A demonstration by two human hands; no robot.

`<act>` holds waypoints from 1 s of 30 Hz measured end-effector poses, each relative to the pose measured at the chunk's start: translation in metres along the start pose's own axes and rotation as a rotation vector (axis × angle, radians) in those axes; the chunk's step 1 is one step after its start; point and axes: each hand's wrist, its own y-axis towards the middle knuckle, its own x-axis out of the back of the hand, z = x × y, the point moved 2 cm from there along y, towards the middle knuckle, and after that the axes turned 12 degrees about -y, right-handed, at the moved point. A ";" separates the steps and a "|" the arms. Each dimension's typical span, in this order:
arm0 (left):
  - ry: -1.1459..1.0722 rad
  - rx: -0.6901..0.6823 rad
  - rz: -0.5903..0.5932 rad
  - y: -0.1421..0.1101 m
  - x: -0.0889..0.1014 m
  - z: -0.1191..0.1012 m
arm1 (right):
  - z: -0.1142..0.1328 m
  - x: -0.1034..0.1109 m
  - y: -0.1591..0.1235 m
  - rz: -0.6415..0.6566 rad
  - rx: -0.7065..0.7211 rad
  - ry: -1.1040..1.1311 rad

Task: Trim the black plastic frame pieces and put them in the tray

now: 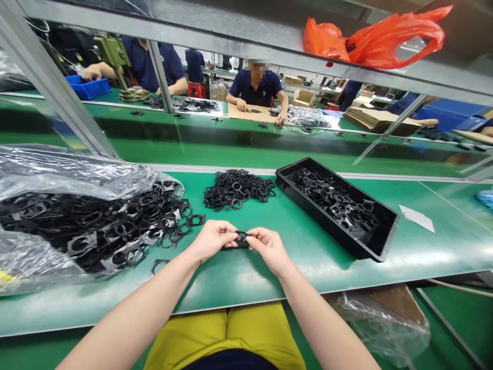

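Between my two hands, just above the green tabletop (215, 280), is a small black plastic frame (242, 239) with a round opening. The fingers of my left hand (215, 237) pinch its left end, and those of my right hand (268, 247) pinch its right end. Parts of the frame are hidden under my fingertips. Beyond my hands lies a heap of similar black frames (236, 189). To the left, a larger pile of frames (115, 231) spills from a clear plastic bag (69, 172). One loose frame (158, 265) lies near my left forearm.
A black tray (327, 223) holding more frames stands to the right, beside a grey card (416, 218). Metal posts and a shelf with a red plastic bag (379, 43) rise ahead. Across from me, a person (256, 85) and other co-workers handle parts. A plastic-lined box (385, 318) is below the table.
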 end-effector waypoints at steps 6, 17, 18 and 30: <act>0.017 -0.019 -0.019 0.000 -0.003 0.000 | -0.002 0.000 0.001 0.014 -0.017 0.006; -0.006 0.013 0.066 -0.002 -0.005 -0.003 | -0.005 0.002 0.002 0.026 -0.040 0.028; -0.008 0.004 0.060 -0.002 -0.005 -0.003 | -0.005 0.001 0.002 0.011 -0.038 0.026; 0.030 -0.039 -0.011 -0.001 -0.007 0.003 | -0.002 -0.004 0.002 -0.047 -0.045 0.049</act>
